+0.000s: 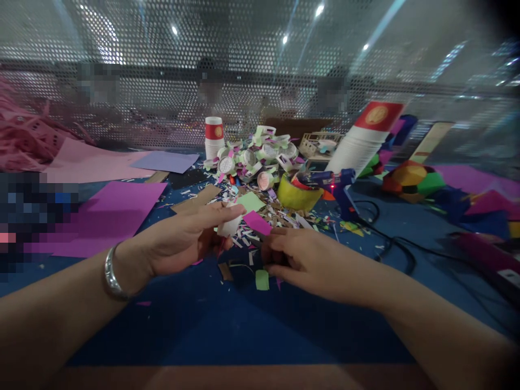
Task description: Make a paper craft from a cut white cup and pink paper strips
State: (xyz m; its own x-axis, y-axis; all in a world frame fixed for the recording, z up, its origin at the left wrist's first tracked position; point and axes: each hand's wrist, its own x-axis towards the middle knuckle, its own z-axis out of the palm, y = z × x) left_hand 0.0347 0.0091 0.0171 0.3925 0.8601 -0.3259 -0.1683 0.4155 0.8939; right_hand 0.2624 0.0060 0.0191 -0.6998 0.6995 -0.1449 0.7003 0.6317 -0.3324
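Near the middle of the table, my left hand (187, 235) pinches a small white cut piece of paper cup (230, 221) between thumb and fingers. My right hand (303, 257) is closed around what look like scissors, whose dark narrow blades (254, 241) point left; the handles are hidden in my fingers. A bright pink paper piece (257, 222) shows just beyond the right fingertips, and I cannot tell whether they touch it. Pale green paper (251, 202) lies behind it among many paper scraps. A small green square (262, 280) rests on the blue table between my wrists.
Behind my hands rises a heap of cut cup bases (266, 154). Stacked paper cups (214, 138) stand at its left; a larger stack (361, 138) leans at right. A blue glue gun (343, 187) with a lit red light trails a cable beside yellow tape (298, 194). Magenta paper (117, 216) lies left.
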